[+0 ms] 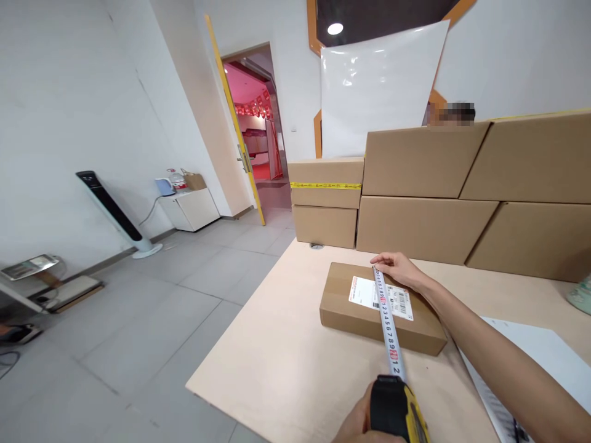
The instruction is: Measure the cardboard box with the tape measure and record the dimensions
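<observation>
1. Grey floor tiles (184, 314) and white walls (69, 92) surround your pale table (258, 363), whose near-left edge runs down toward the bottom of the view.
2. Your right hand (399, 269) rests at the far edge of the small cardboard box (339, 298), its fingers bent in around the end of the tape blade (388, 323); whether they pinch that end or only press it down, you can't quite tell from this angle.
3. Your left hand (355, 424) is closed around the black-and-yellow tape measure (392, 406), just beyond the box's near side; the bottom of the view cuts both off.
4. Between your hands, the blade runs out across the box top, numbers facing up, and passes over the white shipping label (363, 291).
5. That box lies flat on the table, label upward, in front of you.
6. Beside it, under your right forearm, white paper (530, 344) lies on the table.
7. Behind the box, large cartons (429, 163) stand stacked along the table's far side, one of the smaller ones at the left banded with yellow tape (325, 186). Part of a person's head (464, 113) shows above them.
8. Farther off, you have an open yellow-edged door (234, 117), a white cabinet (191, 209) and a tower appliance (113, 209) by the wall.
</observation>
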`<state>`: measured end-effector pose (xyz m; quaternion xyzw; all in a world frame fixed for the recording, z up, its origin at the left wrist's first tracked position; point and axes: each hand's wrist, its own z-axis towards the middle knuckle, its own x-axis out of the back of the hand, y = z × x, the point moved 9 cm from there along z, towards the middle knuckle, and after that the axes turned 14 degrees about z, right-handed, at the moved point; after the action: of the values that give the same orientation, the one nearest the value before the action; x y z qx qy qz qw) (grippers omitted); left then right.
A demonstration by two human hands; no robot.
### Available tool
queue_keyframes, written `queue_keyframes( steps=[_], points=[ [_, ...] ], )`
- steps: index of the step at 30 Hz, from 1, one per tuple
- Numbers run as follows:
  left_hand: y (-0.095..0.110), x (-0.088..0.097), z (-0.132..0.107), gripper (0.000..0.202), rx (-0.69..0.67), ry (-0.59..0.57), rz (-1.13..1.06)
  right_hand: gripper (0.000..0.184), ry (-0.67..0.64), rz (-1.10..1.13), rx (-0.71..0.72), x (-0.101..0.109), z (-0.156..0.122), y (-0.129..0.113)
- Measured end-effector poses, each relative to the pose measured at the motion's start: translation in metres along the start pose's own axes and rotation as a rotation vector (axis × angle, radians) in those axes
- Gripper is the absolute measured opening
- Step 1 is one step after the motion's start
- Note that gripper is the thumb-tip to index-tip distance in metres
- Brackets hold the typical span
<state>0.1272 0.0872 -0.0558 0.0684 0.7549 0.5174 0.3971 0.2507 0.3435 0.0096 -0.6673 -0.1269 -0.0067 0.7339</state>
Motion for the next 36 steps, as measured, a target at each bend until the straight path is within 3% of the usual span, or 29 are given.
queue_keyframes(
  steps=[4, 7, 14, 16, 20, 26, 36],
  points=[
    [-0.013, 0.0, 0.003, 0.062, 0.004, -0.062, 0.0, 0.021, -0.023, 0.002, -0.036, 0.001, -0.011, 0.001],
    [-0.011, -0.009, -0.002, 0.064, 0.046, -0.149, 0.016, 0.021, -0.019, 0.004, -0.057, 0.003, -0.017, 0.001],
    [0.04, -0.008, -0.002, 0.05, -0.032, -0.174, -0.159, 0.024, 0.015, 0.023, -0.07, 0.009, -0.027, 0.008],
    [0.048, -0.005, 0.004, 0.059, -0.017, -0.205, -0.203, 0.024, 0.022, 0.026, -0.053, 0.01, -0.03, 0.01],
    [0.057, 0.012, 0.005, 0.064, 0.038, -0.14, -0.224, 0.025, 0.024, 0.015, -0.018, 0.01, -0.036, 0.009],
    [0.057, 0.024, -0.004, 0.057, 0.083, -0.109, -0.158, 0.021, 0.009, 0.006, -0.032, 0.01, -0.038, 0.007],
    [0.052, 0.019, 0.005, 0.057, 0.019, -0.163, -0.107, 0.017, 0.007, -0.02, -0.034, 0.012, -0.037, 0.005]
  ],
)
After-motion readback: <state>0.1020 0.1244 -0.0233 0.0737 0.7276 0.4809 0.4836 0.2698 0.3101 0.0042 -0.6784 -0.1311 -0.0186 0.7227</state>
